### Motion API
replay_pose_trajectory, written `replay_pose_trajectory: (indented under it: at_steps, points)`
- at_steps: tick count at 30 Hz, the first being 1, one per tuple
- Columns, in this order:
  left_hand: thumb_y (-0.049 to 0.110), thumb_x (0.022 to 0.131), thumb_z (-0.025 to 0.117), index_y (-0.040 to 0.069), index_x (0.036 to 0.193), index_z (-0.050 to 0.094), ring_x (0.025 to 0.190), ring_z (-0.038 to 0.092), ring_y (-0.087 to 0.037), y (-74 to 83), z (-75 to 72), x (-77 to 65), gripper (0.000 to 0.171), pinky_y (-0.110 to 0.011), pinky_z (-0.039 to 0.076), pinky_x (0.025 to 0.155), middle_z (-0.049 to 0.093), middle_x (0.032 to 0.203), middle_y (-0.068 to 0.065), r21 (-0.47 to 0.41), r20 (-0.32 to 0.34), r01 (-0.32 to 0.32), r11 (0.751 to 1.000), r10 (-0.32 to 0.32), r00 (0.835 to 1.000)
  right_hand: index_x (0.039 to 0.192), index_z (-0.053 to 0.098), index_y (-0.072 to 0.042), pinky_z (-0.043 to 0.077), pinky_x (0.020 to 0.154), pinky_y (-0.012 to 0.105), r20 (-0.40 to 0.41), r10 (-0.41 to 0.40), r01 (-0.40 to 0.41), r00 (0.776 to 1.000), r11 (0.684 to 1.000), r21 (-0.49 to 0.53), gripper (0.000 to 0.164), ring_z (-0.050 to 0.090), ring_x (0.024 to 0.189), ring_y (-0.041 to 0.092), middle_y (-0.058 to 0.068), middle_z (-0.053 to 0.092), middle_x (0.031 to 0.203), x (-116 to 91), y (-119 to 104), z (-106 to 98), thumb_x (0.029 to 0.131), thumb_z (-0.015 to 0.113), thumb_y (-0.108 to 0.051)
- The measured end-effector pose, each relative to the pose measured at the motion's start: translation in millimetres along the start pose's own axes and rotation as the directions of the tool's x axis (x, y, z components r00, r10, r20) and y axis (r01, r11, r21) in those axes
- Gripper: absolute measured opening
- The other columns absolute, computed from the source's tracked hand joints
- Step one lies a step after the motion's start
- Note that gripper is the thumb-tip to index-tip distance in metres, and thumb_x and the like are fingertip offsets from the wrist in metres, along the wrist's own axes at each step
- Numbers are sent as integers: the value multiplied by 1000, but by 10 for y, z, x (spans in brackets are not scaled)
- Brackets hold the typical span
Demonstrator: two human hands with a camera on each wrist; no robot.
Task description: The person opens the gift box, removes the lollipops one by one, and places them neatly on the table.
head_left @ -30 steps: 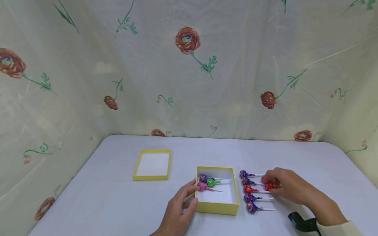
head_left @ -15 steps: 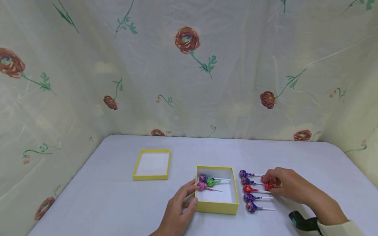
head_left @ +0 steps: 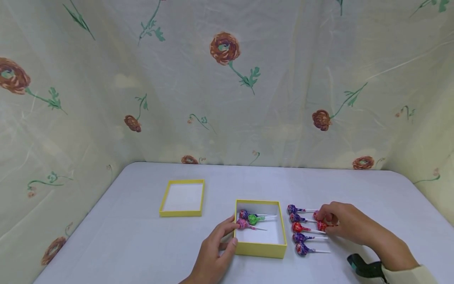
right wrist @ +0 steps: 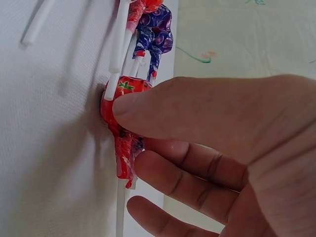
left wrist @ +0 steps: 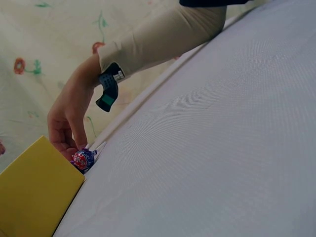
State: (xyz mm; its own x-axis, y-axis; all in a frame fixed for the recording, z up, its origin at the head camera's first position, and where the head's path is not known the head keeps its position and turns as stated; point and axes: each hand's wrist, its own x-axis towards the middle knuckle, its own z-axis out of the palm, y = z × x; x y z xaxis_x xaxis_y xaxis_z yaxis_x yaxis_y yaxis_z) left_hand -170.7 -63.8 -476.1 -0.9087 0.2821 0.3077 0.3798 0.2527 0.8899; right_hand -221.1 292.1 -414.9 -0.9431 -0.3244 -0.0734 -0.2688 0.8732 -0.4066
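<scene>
The right hand pinches a red lollipop while the left hand, loosely spread, rests against a yellow box.

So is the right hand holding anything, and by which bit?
The right hand seems to pinch a round lollipop in a shiny red wrapper by its candy head: the thumb presses there, but any finger gripping behind it is hidden.

Right hand behind purple lollipop, contact unclear.
</scene>
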Motion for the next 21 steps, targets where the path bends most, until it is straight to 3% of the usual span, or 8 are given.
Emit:
replay_pose_trajectory:
  at_steps: [8, 21]
  points:
    - [15, 99, 54, 13, 127, 55, 126, 51, -23, -6, 2, -7, 28, -24, 55, 86, 43, 147, -5, -2, -7, -26, 1000, 26, 1000, 94, 68, -13, 48, 63, 26, 9, 5, -5, 1000, 1000, -4, 22, 48, 74, 16, -3, 53, 78, 28, -7, 11, 76, 79, -5]
    - [15, 99, 53, 13, 127, 55, 126, 51, -23, 5, 0, -9, 28, -23, 55, 86, 43, 148, -5, -8, -2, -16, 1000, 16, 1000, 96, 68, -12, 50, 65, 29, 11, 8, -8, 1000, 1000, 3, 23, 49, 75, 16, -3, 53, 77, 26, -1, 2, 77, 78, -4]
